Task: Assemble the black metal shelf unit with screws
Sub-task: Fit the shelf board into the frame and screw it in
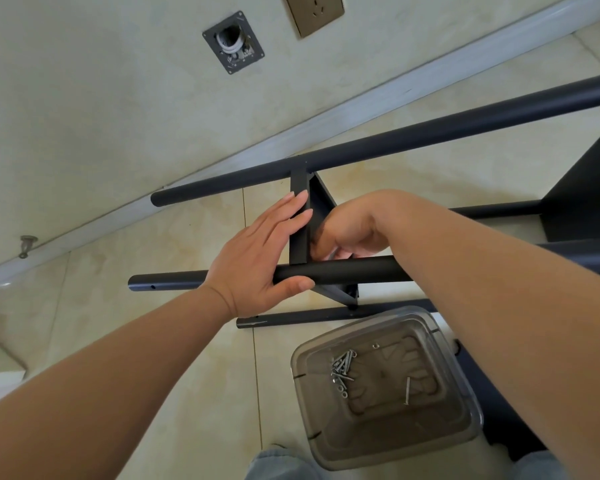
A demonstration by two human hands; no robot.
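Left hand point(257, 252) lies flat with straight fingers on the black shelf frame's point(395, 142) crossbar, thumb under the near tube. Right hand point(347, 232) just beside it, curled behind the bracket (can't tell what it's pinching). Screws point(342, 370) sit in the tub point(465, 420) below.

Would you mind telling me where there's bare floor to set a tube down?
Bare tile lies left of the tray, below the left hand, and between the wall and the far tube. It's crowded around the bracket and right hand.
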